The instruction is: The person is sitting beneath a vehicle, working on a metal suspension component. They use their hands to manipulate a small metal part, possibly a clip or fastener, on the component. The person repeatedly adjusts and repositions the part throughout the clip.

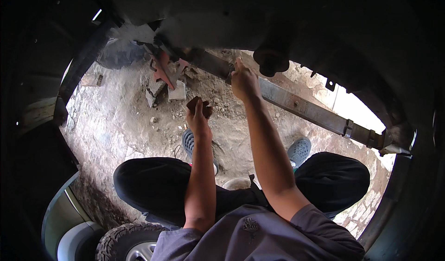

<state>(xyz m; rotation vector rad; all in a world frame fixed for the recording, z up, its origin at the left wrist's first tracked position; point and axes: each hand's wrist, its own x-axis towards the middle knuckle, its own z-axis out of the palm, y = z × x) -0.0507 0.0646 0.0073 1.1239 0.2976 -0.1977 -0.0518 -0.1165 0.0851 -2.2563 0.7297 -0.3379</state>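
Note:
My left hand point(199, 113) grips a small dark brown block or pad point(193, 104) below the metal leaf spring, over the dirt floor. My right hand point(243, 80) is raised at the long grey leaf spring point(296, 102), its fingers curled at the upper edge near a thin upright piece; what they grip is too dark to make out. A dark cylindrical part point(270, 59) hangs just right of those fingers. The spring runs diagonally down to a bracket at the right.
The dark vehicle underbody surrounds me. A red metal stand point(164, 71) with broken concrete blocks point(176, 90) stands beyond my hands, near a tire point(118, 55). Another tire point(116, 242) lies at lower left. My crossed-out knees and sandalled feet frame the rubble-strewn ground point(153, 138).

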